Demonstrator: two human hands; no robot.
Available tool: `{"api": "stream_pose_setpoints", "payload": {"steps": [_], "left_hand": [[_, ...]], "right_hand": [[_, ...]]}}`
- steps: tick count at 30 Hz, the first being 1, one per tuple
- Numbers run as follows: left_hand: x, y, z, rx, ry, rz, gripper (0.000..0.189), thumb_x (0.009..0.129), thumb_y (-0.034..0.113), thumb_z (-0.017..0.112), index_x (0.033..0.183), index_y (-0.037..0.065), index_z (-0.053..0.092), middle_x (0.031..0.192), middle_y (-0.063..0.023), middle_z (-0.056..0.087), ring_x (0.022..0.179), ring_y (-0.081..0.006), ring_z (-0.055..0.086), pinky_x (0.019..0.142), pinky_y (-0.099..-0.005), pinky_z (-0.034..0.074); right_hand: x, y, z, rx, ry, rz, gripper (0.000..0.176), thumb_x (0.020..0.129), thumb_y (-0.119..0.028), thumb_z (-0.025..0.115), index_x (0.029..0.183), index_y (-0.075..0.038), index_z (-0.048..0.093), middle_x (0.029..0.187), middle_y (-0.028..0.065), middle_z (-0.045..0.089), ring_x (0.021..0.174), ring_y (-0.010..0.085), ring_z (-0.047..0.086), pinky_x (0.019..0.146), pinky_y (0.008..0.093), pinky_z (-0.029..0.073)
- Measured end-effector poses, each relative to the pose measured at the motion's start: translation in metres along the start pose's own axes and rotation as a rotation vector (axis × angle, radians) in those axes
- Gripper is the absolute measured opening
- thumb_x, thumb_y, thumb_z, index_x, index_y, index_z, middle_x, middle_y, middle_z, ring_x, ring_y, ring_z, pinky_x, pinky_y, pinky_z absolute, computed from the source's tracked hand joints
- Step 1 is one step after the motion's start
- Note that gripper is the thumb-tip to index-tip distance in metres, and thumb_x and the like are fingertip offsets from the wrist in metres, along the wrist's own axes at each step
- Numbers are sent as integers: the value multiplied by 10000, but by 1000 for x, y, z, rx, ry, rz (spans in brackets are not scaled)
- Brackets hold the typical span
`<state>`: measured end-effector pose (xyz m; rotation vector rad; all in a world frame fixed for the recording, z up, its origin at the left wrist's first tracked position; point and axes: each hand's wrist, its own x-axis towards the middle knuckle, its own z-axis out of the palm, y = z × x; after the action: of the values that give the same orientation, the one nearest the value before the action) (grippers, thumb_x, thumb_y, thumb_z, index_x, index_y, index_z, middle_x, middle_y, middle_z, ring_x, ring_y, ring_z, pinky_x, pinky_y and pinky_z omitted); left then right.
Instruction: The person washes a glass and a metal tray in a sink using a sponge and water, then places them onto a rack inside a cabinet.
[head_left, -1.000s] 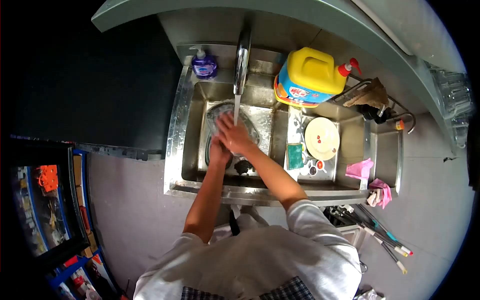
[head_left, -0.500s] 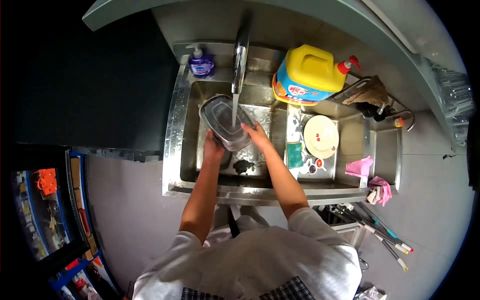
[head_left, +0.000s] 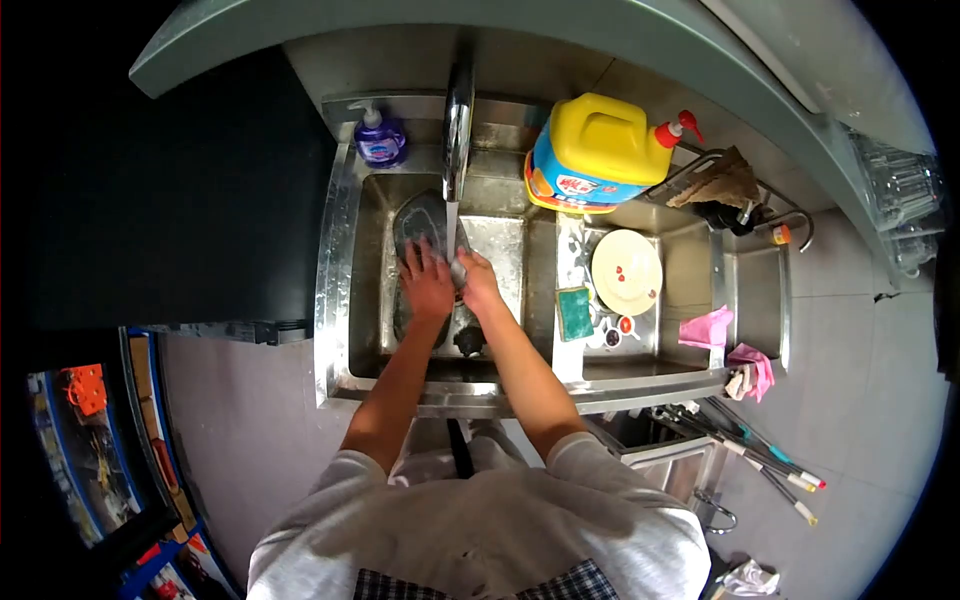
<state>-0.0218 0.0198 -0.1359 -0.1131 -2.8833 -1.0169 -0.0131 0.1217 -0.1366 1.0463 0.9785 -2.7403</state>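
In the left basin of the steel sink (head_left: 372,378), a clear plastic container (head_left: 425,212) is tilted close to the running tap (head_left: 458,130). My left hand (head_left: 428,285) lies against its surface with fingers spread. My right hand (head_left: 478,284) has its fingers curled round the container's right edge, beneath the water stream. A dark clump (head_left: 469,341) sits on the basin floor near my wrists.
Purple soap bottle (head_left: 380,140) at the back left; big yellow-and-blue jug (head_left: 600,155) behind the divider. Right of it are a plate (head_left: 627,272), a green sponge (head_left: 574,314), small spoons (head_left: 612,336) and pink cloths (head_left: 707,328). Poles (head_left: 765,460) lie on the floor.
The container has turned and tipped more steeply. My left hand has moved from its lower side onto its face with fingers spread; my right hand has come down and left. The view has shifted slightly.
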Motion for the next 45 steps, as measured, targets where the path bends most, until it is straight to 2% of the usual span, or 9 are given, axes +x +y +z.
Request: {"api": "stream_pose_setpoints", "payload": {"steps": [5, 12, 15, 20, 26, 30, 35, 37, 45], "left_hand": [[6, 8, -18, -52, -149, 169, 519, 932, 286, 381, 1430, 155, 313, 1497, -94, 266, 1360, -398, 234, 989, -698, 191], [67, -85, 47, -487, -201, -238, 445, 954, 307, 359, 1328, 79, 436, 1336, -224, 454, 1262, -362, 407, 1010, -386, 362], [70, -75, 39, -418, -341, -460, 450, 970, 356, 298, 1242, 53, 490, 1229, -181, 554, 1154, -345, 502, 927, -416, 416], [74, -25, -2, -1645, -320, -868, 629, 844, 668, 381, 1125, 138, 572, 1078, -60, 612, 1024, -248, 553, 865, -436, 471], [82, -13, -66, -1823, -595, -843, 340, 925, 298, 473, 1174, 85, 566, 1072, -98, 629, 929, -281, 625, 803, -430, 519], [78, -57, -36, -1445, -546, -690, 552, 780, -153, 461, 1281, 74, 499, 1116, -114, 612, 984, -268, 602, 876, -398, 485], [47, -58, -26, -1473, -260, -720, 534, 810, -81, 545, 1312, 85, 467, 1162, -106, 580, 1023, -273, 569, 856, -403, 470], [40, -56, -18, -1491, -153, -655, 368, 817, -51, 568, 1163, 74, 570, 1006, -54, 629, 920, -213, 587, 790, -355, 490], [45, -60, -32, -562, -66, -409, 250, 914, 174, 553, 1086, -6, 563, 838, -113, 631, 656, -246, 637, 534, -370, 538]], "right_hand": [[8, 18, -15, -56, 71, -54, 347, 912, -201, 589, 1195, -8, 536, 1077, 86, 624, 963, 180, 579, 796, 309, 478], [-70, -13, 4, -339, -111, -20, 124, 926, -145, 560, 985, -60, 628, 846, 24, 652, 674, 105, 577, 594, 257, 467], [-72, 12, 1, -969, -128, -606, 135, 898, -134, 597, 955, -13, 616, 728, 60, 613, 626, 101, 479, 571, 258, 414], [-96, -13, 10, -1499, -125, -742, 193, 862, -72, 544, 1029, -20, 626, 891, 239, 619, 804, 428, 579, 667, 474, 472], [-99, -38, -14, -1915, -226, -731, 227, 830, -75, 546, 1034, -69, 648, 981, 166, 650, 872, 349, 621, 775, 449, 475], [-105, -54, -15, -1763, -351, -1044, 384, 768, -71, 622, 1148, -123, 609, 1141, -1, 630, 1223, 281, 438, 1046, 522, 238], [-98, -63, -32, -1244, 23, -956, 1066, 651, -179, 822, 1457, -82, 131, 1390, 235, 332, 1265, 397, 364, 1045, 471, 335], [-79, -53, -55, -385, -75, -62, 851, 777, -127, 721, 1424, -53, 174, 1305, 235, 432, 1124, 385, 523, 900, 500, 490], [0, -38, -49, -169, 36, 19, 358, 895, 3, 489, 1232, -16, 370, 1149, 207, 538, 957, 396, 607, 719, 567, 564]]}}
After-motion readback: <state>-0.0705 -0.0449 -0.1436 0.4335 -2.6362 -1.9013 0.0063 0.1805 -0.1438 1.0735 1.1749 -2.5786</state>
